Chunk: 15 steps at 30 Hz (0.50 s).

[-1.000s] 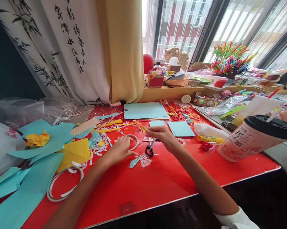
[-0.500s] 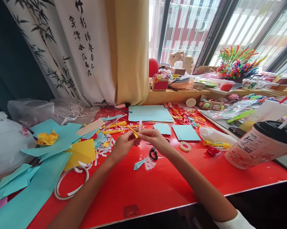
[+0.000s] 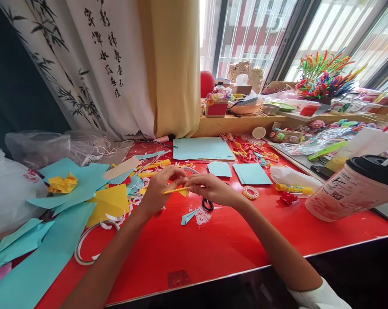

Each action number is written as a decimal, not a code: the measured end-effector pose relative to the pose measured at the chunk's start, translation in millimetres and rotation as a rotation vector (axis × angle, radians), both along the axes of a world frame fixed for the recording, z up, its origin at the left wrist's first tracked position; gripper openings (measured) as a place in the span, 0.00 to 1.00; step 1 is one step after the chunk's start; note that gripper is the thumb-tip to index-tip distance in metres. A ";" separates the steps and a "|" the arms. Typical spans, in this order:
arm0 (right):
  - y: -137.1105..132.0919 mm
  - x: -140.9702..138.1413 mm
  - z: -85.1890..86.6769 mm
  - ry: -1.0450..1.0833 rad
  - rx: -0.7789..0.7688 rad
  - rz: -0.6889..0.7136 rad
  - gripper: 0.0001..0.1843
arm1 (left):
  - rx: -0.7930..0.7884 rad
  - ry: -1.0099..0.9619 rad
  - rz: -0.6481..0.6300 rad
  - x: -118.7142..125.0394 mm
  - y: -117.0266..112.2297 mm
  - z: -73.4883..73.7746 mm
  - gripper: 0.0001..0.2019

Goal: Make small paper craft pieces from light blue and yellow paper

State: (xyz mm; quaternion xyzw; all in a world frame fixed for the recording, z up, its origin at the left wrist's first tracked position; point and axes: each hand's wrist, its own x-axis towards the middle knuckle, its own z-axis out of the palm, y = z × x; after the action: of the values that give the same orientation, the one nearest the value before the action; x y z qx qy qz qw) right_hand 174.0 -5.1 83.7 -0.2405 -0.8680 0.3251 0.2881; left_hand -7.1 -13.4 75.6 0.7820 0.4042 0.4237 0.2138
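Observation:
A narrow folded yellow paper (image 3: 174,190) lies between my two hands over the red table, with a small yellow flap hanging below it. My right hand (image 3: 209,189) pinches its right end between thumb and fingers. My left hand (image 3: 161,186) is curled around its left part, fingers arched toward the right fingertips; its exact grip is partly hidden. Just behind the fingers shows the pale rim of a ring (image 3: 190,169), mostly covered. Below the hands are black-handled scissors (image 3: 207,204), a folded blue paper piece (image 3: 189,217) and a crumpled clear scrap (image 3: 203,216).
Blue sheets (image 3: 203,149) and square blue stacks (image 3: 252,173) lie behind and right. A small tape roll (image 3: 250,192), yellow glue stick (image 3: 293,189) and large drink cup (image 3: 351,189) stand rightward. Leftward are a white tape ring (image 3: 78,249), yellow paper (image 3: 111,201) and paper scraps.
The yellow paper has turned from pointing up and away to lying nearly level across the left hand. The left hand has rotated, fingers now arched over. The upright white strip no longer shows.

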 end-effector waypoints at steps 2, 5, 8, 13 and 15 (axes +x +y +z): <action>-1.7 0.6 2.2 -0.006 -0.011 -0.005 0.10 | -0.011 -0.027 0.017 0.9 -1.2 0.2 0.04; -1.8 1.5 3.9 0.007 -0.081 -0.016 0.11 | -0.036 -0.022 0.045 2.4 -3.3 2.1 0.05; 0.5 0.2 0.7 0.087 -0.217 -0.008 0.11 | -0.002 0.000 0.116 5.5 -6.4 3.8 0.04; 3.5 -7.8 -11.9 0.399 -0.666 0.166 0.14 | 0.132 0.024 0.195 7.8 -11.7 7.5 0.08; 3.0 -11.4 -14.8 0.524 -0.815 0.255 0.12 | 0.179 0.020 0.217 7.2 -13.5 8.3 0.07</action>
State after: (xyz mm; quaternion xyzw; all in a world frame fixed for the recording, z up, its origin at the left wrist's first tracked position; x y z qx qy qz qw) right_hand 162.6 -2.0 69.0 -0.1357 -0.5914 0.7198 0.3372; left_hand 0.1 -26.9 83.9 0.7536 0.4492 0.4709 0.0923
